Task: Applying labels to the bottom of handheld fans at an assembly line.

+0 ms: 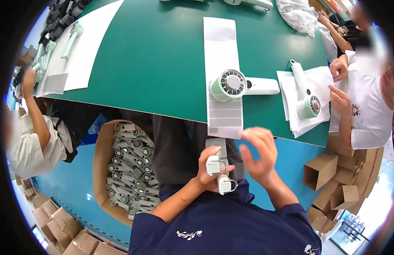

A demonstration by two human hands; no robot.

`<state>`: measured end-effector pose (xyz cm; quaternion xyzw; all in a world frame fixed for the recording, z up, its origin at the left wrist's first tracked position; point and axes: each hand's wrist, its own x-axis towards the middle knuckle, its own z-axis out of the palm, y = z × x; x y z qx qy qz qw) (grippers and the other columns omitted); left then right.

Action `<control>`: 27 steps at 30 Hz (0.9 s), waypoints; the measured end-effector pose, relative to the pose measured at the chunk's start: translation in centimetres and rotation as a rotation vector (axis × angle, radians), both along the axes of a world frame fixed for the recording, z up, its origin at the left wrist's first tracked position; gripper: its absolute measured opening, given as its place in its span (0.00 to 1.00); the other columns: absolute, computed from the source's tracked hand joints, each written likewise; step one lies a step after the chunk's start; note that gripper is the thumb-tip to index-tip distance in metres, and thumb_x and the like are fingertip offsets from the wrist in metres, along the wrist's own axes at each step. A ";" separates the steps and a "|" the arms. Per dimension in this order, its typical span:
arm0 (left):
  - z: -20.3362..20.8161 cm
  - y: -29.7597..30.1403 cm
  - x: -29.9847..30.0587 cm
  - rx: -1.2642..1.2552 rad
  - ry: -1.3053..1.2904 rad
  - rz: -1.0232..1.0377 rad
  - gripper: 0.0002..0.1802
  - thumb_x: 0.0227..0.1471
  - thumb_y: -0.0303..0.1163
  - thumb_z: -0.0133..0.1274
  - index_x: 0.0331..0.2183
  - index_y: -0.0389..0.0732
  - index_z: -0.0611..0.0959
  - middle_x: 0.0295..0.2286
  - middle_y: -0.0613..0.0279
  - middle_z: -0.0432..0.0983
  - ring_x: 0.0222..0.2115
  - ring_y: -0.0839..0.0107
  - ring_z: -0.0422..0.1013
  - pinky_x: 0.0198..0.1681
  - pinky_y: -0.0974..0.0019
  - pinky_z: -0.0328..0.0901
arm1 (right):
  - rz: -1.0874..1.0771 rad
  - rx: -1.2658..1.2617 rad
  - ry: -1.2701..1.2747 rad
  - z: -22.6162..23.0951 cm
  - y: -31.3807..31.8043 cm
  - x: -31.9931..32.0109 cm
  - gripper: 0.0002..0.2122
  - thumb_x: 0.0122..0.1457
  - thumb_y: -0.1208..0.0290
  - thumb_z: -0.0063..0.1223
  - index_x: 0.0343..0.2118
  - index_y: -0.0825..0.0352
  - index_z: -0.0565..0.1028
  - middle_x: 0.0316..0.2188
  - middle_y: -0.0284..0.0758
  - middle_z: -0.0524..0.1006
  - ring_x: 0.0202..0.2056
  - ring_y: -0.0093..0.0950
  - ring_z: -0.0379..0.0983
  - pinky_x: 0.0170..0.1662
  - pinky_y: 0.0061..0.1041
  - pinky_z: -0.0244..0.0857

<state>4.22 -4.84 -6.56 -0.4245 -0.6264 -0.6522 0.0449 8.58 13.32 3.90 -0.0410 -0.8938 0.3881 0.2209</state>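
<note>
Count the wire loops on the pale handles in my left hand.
2: the upper loop on the handle nearer the table, the lower loop on the one nearer the shirt. The left hand may hide others.

Scene is lit brightly and fairly evenly; main source can't be placed. Tabletop (163,55) is rendered without hard shadows; area under its near edge is left dark, detail in the trousers (171,153) mostly lost. Small glare spot is reflected off the blue floor (73,178). Lower-right rim is blown out to white. Right hand (261,155) is slightly blurred at the fingers; left hand (209,170) is rendered sharper. Co-workers' heads (361,15) are smeared. Straight edges are bent, corners blacked out, rim blue-fringed.
</note>
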 end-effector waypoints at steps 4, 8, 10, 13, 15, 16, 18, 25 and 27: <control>-1.7 -1.6 -0.4 0.017 0.020 0.013 0.33 0.33 0.31 0.74 0.46 0.49 0.85 0.55 0.42 0.62 0.54 0.41 0.66 0.56 0.40 0.63 | -0.067 0.400 0.103 -1.7 -1.4 -4.6 0.18 0.48 0.73 0.68 0.44 0.64 0.81 0.45 0.35 0.79 0.48 0.38 0.73 0.52 0.37 0.66; -1.4 -2.0 -0.4 -0.018 -0.027 0.021 0.29 0.30 0.37 0.71 0.42 0.46 0.88 0.56 0.42 0.60 0.55 0.41 0.64 0.58 0.42 0.62 | -0.042 0.510 0.123 -3.8 -2.1 -4.9 0.19 0.44 0.71 0.71 0.43 0.60 0.82 0.45 0.31 0.79 0.49 0.36 0.74 0.54 0.40 0.62; -1.6 -1.8 -0.4 -0.040 0.005 0.049 0.29 0.30 0.40 0.71 0.41 0.46 0.89 0.56 0.42 0.60 0.56 0.41 0.63 0.58 0.43 0.62 | -0.059 0.536 0.165 -4.2 -2.1 -4.7 0.17 0.44 0.71 0.71 0.41 0.60 0.82 0.45 0.29 0.80 0.49 0.34 0.75 0.54 0.40 0.62; -1.7 -1.9 -0.3 -0.013 -0.023 0.026 0.29 0.29 0.40 0.71 0.41 0.46 0.89 0.56 0.42 0.60 0.56 0.41 0.63 0.59 0.44 0.62 | -0.043 0.597 0.183 -3.7 -2.4 -4.9 0.16 0.44 0.73 0.71 0.39 0.60 0.82 0.44 0.30 0.80 0.48 0.35 0.75 0.52 0.39 0.64; -1.8 -2.1 -0.4 -0.016 -0.031 0.020 0.29 0.29 0.39 0.71 0.41 0.46 0.89 0.56 0.42 0.60 0.56 0.42 0.63 0.58 0.45 0.63 | -0.063 0.579 0.216 -4.4 -2.5 -5.1 0.16 0.44 0.73 0.71 0.39 0.60 0.82 0.43 0.29 0.80 0.48 0.34 0.76 0.52 0.39 0.63; -1.8 -2.3 -0.4 -0.025 -0.036 0.012 0.29 0.29 0.39 0.71 0.41 0.46 0.89 0.56 0.42 0.60 0.56 0.42 0.63 0.58 0.45 0.63 | -0.086 0.555 0.251 -4.7 -2.6 -5.2 0.16 0.44 0.74 0.72 0.38 0.60 0.82 0.43 0.29 0.80 0.47 0.34 0.76 0.52 0.39 0.63; -2.1 -2.3 -0.6 -0.029 -0.022 0.017 0.25 0.36 0.45 0.69 0.40 0.47 0.88 0.56 0.41 0.58 0.56 0.41 0.63 0.58 0.45 0.63 | -0.093 0.564 0.242 -4.7 -2.6 -5.3 0.15 0.44 0.74 0.72 0.38 0.60 0.82 0.43 0.29 0.80 0.47 0.34 0.76 0.52 0.39 0.63; -2.1 -2.0 -0.9 -0.038 0.032 -0.013 0.26 0.41 0.52 0.67 0.40 0.47 0.88 0.56 0.40 0.57 0.56 0.41 0.62 0.57 0.43 0.63 | -0.110 0.600 0.262 -5.0 -2.5 -5.7 0.15 0.44 0.76 0.71 0.37 0.61 0.82 0.40 0.29 0.81 0.45 0.33 0.77 0.50 0.37 0.64; -2.3 -2.0 -0.7 -0.032 0.035 -0.014 0.26 0.41 0.51 0.68 0.40 0.47 0.88 0.56 0.40 0.57 0.56 0.41 0.62 0.57 0.43 0.63 | -0.109 0.615 0.266 -5.0 -2.3 -5.7 0.15 0.44 0.77 0.71 0.37 0.62 0.82 0.40 0.29 0.81 0.44 0.33 0.77 0.50 0.37 0.64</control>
